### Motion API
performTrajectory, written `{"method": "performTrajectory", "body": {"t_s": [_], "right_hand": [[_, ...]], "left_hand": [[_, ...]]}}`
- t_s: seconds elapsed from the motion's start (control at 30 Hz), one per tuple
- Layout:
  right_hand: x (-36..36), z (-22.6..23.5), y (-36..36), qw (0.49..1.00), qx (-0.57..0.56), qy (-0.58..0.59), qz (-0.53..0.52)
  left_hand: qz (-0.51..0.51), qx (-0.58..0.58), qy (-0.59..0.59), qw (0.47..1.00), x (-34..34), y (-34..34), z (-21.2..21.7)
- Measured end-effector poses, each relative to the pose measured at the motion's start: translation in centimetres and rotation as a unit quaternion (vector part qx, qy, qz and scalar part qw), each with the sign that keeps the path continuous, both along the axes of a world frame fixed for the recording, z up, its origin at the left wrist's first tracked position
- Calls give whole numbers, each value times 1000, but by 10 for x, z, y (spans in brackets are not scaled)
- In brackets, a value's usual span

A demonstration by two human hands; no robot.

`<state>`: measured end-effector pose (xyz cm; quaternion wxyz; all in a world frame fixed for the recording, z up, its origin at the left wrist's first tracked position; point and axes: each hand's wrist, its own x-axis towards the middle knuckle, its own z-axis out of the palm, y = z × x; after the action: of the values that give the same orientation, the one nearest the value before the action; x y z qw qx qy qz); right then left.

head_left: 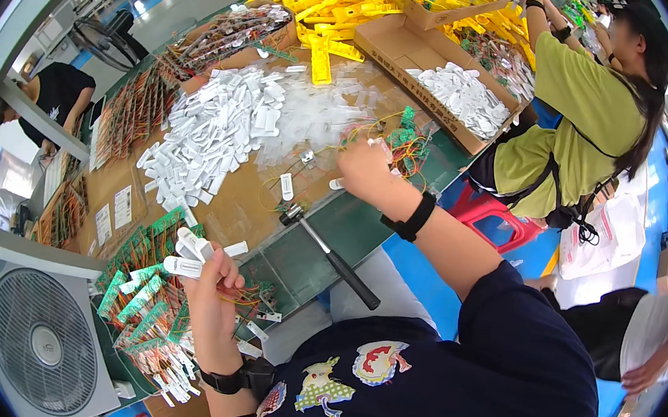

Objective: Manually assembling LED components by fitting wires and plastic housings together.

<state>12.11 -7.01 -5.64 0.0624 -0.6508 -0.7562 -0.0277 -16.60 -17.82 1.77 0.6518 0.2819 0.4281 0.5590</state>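
My left hand (214,285) is closed around several small white plastic casings (191,251), which fan out past the thumb. Below it lie green circuit boards (144,298) with red and yellow wires. My right hand (367,169) reaches over the table's near edge with its fingers drawn together beside a tangle of coloured wires (411,147) and small green boards. What its fingertips hold is hidden. Between the hands, one white casing (286,187) lies alone on the tabletop. A hammer (336,262) with a black handle sticks out over the table edge.
A large heap of white casings (219,130) lies beside clear plastic pieces (320,112). Yellow plastic parts (324,1) pile up at the back, near a cardboard box (402,47) with more casings. A fan (43,340) stands at left. A co-worker in a green shirt (584,113) works at right.
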Motion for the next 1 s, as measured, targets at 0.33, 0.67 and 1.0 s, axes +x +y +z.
{"method": "performTrajectory", "body": {"t_s": [0.33,0.67,1.0], "right_hand": [[0,33,8,918,-48,386,80],[-32,89,0,782,-203,582,91],[-97,150,-48,913,87,340,209]], "left_hand": [[-6,8,17,1000,-11,-1,3],[6,33,7,999,-15,-1,8],[74,227,81,968,-7,16,21]]}}
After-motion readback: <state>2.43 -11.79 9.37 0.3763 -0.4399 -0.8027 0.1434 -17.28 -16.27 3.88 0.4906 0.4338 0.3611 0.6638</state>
